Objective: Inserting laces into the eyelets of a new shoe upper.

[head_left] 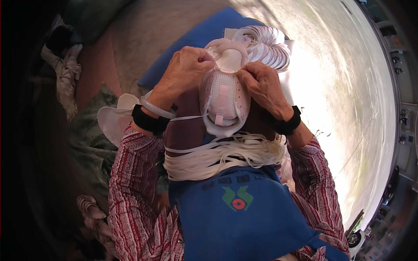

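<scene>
A pale pink and white shoe upper (224,93) lies over my lap, its mesh toe pointing away and its padded collar toward me. Thumb and fingers of my left hand (185,67) pinch its left edge just below the toe. On the opposite edge, my right hand (263,82) is closed in a similar pinch, knuckles bent. Whether a lace end is also between the fingertips is too small to tell. A thin white lace (189,117) stretches from beside my left wrist to the upper's collar. Across my lap lies a thick bundle of cream laces (222,158).
Beyond the toe, a stack of white and pink shoe parts (270,45) rests on a blue sheet (196,37). More pale pieces (117,117) lie left of my left wrist. A blue apron (235,217) covers my front. Other shoe parts (67,69) sit at far left.
</scene>
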### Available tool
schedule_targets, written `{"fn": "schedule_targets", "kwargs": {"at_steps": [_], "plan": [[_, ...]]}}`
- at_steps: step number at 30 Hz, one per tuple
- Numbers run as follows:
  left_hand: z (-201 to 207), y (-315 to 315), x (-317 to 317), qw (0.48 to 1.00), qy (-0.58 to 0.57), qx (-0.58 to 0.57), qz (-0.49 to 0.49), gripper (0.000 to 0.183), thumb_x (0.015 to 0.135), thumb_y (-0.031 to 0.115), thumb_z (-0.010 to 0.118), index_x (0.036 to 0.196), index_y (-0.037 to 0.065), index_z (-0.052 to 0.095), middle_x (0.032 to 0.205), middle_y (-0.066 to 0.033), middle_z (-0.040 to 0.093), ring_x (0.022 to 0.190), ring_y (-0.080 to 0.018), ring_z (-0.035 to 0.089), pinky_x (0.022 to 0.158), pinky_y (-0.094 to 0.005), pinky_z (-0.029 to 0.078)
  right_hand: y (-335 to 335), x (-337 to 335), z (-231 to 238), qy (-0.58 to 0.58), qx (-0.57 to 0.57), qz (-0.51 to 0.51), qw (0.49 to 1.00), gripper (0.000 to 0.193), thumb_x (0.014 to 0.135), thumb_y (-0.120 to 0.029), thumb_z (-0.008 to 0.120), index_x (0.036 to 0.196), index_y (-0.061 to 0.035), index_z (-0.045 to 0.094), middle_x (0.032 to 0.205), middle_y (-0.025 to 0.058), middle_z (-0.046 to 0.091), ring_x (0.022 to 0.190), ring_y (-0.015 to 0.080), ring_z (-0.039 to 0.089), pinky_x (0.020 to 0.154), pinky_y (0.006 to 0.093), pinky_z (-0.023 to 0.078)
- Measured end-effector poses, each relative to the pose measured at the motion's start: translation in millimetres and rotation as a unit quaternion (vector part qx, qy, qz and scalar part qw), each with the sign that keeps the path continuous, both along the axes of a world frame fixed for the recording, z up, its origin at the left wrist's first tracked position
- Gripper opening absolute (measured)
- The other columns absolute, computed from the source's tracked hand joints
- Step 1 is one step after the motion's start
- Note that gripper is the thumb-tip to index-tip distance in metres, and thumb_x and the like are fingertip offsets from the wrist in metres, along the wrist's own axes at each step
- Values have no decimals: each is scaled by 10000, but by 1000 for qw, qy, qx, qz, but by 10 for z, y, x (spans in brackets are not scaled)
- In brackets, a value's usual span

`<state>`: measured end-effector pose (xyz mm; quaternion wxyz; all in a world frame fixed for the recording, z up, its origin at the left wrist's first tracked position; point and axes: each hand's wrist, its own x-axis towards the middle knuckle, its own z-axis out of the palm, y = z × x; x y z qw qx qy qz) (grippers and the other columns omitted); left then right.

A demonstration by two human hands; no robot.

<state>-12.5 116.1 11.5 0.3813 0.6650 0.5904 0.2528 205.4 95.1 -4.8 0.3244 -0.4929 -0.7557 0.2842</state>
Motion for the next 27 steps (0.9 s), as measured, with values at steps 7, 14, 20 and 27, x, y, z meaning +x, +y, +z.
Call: {"fn": "schedule_targets", "kwargs": {"at_steps": [7,14,20,27], "plan": [[-165,-106,120,971,125,200,-38,177,865,108,652,958,-34,701,778,-155,690,702,-197,658,698,-344,534,-75,8,-6,-13,-17,-40,999,194,884,-141,636,839,46,656,785,213,643,694,323,640,662,393,495],[-191,-45,-60,994,-91,-47,35,137,875,110,685,930,-13,710,752,-19,659,690,-97,600,642,-265,512,-108,-32,-13,31,-68,-70,995,218,882,-187,651,865,30,668,737,172,668,664,260,665,636,362,513],[-118,-56,13,995,-66,72,1,126,861,83,679,941,-14,689,768,-8,646,689,-73,579,635,-231,500,-72,21,-48,53,-109,-76,990,256,885,-216,637,881,38,676,700,147,664,619,199,640,606,335,506],[-117,-74,42,993,-89,66,34,101,835,50,679,919,-5,672,779,-15,662,713,-77,603,661,-233,512,-70,-2,-2,37,-112,-79,990,272,885,-229,629,879,37,685,698,150,667,619,203,643,608,341,506]]}}
